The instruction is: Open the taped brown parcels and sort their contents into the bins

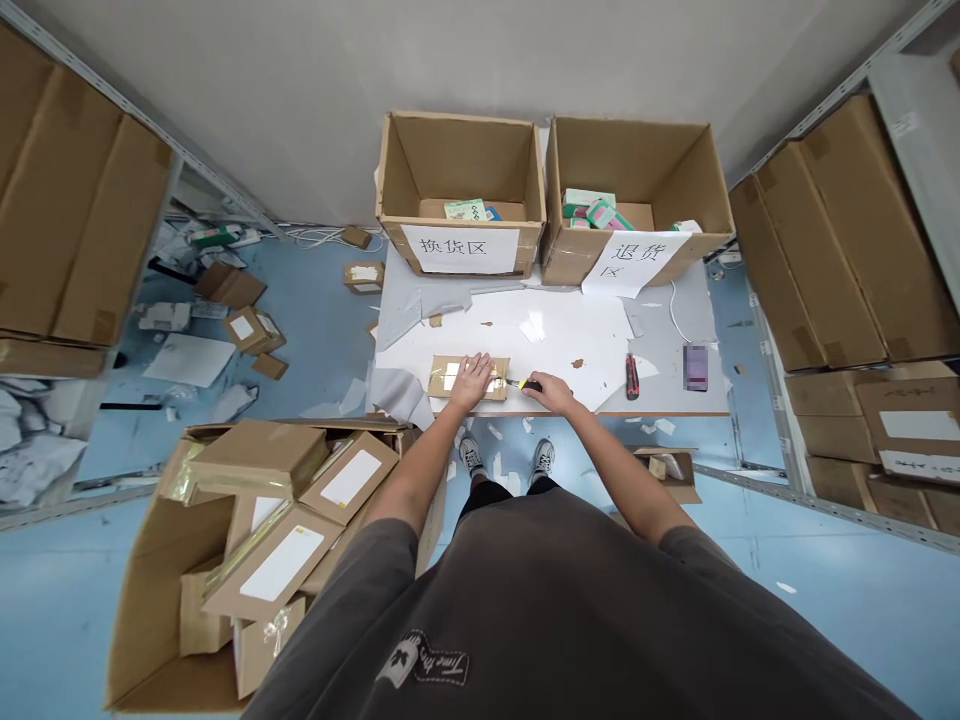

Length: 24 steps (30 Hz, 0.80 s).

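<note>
A small taped cardboard box [441, 376] with a white label lies near the table's front edge. My left hand [472, 380] rests flat on top of it, fingers stretched out over the label. In my right hand [551, 391] is a utility knife [531, 385] with yellow and black parts, its handle wrapped by my fingers. The blade end points left at the right end of the box; whether it touches the tape I cannot tell. To the right, a red and black hand tool [632, 377] lies on the table, apart from both hands.
Two open cartons with handwritten signs, a left carton [459, 210] and a right carton [637, 200], stand at the table's back with small packs inside. A pixelated purple item [695, 368] lies at right. A large carton [150, 590] of parcels stands at lower left; shelves flank both sides.
</note>
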{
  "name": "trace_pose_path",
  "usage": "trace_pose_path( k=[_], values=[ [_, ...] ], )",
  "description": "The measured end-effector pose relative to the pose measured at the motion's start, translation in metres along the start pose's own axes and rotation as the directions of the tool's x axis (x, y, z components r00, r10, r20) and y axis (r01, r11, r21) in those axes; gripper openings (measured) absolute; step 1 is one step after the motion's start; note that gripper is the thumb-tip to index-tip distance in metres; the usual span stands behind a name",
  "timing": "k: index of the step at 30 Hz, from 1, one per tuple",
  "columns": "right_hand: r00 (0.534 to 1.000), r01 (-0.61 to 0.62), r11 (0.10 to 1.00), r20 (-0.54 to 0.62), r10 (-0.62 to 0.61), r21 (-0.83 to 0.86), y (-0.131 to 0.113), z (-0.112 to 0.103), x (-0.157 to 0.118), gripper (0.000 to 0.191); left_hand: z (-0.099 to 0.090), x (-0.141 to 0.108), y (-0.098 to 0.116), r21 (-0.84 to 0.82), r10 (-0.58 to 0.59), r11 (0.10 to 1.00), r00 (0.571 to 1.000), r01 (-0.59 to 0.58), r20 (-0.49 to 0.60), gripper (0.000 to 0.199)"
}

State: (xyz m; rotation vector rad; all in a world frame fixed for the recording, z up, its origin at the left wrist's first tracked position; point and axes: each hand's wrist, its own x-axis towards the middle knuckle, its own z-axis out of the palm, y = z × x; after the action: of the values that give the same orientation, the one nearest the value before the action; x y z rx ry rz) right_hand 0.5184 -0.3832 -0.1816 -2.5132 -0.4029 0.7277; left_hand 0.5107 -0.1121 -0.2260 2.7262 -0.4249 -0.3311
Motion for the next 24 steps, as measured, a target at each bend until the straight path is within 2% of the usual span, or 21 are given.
trace_pose_path(
  k=[6, 9, 17, 24],
  values=[
    [0.991, 0.135, 0.989, -0.008, -0.136, -0.053, 0.017, -0.006, 0.021, 0.023, 0.013, 0.008, -0.008, -0.137, 0.016, 0.99, 0.982, -0.042, -0.188, 0.043],
    [0.985, 0.171, 0.984, -0.017, -0.172, -0.057, 0.022, -0.01, 0.032, 0.024, 0.019, 0.014, -0.014, -0.203, 0.004, 0.978, 0.97, -0.055, -0.243, 0.043],
    [0.974, 0.225, 0.968, -0.004, -0.227, -0.107, 0.028, -0.02, 0.061, 0.025, 0.022, 0.029, -0.02, -0.281, -0.045, 0.959, 0.957, -0.038, -0.286, 0.042],
    [0.962, 0.265, 0.939, -0.006, -0.273, -0.218, 0.031, -0.019, 0.061, 0.029, 0.027, 0.028, -0.018, -0.298, -0.072, 0.954, 0.953, -0.021, -0.295, 0.043]
  ],
)
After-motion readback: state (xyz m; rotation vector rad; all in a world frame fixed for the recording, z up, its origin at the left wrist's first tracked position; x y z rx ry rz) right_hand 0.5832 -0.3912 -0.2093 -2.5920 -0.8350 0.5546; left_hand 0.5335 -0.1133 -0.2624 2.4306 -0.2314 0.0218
